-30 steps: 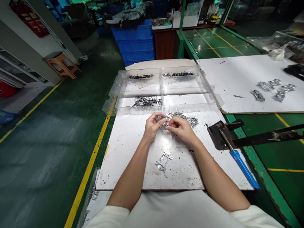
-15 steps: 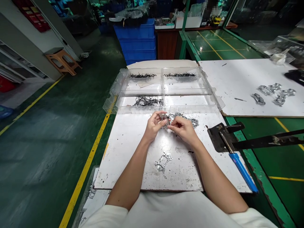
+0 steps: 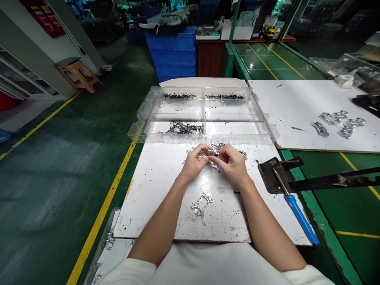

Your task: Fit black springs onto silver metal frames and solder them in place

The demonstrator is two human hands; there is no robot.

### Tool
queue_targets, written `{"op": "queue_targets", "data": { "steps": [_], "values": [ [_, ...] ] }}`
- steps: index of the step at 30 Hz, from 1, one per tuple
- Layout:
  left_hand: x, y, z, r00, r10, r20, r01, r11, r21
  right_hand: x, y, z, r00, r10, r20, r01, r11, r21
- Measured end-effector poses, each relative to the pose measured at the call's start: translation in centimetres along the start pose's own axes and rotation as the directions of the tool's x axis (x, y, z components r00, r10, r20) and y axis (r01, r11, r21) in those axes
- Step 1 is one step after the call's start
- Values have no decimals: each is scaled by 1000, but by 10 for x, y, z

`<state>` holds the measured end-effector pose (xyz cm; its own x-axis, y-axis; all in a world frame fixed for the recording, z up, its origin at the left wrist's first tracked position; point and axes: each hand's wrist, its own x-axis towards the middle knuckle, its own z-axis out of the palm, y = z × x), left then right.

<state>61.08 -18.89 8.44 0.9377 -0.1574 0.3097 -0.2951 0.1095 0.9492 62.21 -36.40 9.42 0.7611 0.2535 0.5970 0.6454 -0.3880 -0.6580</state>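
Between my two hands, over the far part of the white board, is a small silvery metal part. My left hand pinches its left side. My right hand grips it from the right, thumb and fingers bent round it. More silvery parts lie on the board behind and beside my hands, partly hidden by them. Nearer to me, a separate silvery frame-shaped part lies flat on the board.
Beyond my hands stands a clear divided tray with black wiry pieces. At right are a black metal bracket, a blue-handled tool and several silvery parts on another white board.
Both hands have come closer together, and the held part is turned and shows more between them. More of the silvery parts behind my left hand can be seen. The view has shifted slightly.
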Motion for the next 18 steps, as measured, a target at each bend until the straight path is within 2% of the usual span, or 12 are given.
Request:
{"op": "queue_targets", "data": {
  "steps": [8,18],
  "values": [
    [0,1,1,1000,-3,29,2,999,39,-1,2,-1,995,-98,13,98,995,-12],
    [0,-1,1,999,-5,38,5,1000,10,1,-3,-2,998,-60,34,59,998,26]
  ]
}}
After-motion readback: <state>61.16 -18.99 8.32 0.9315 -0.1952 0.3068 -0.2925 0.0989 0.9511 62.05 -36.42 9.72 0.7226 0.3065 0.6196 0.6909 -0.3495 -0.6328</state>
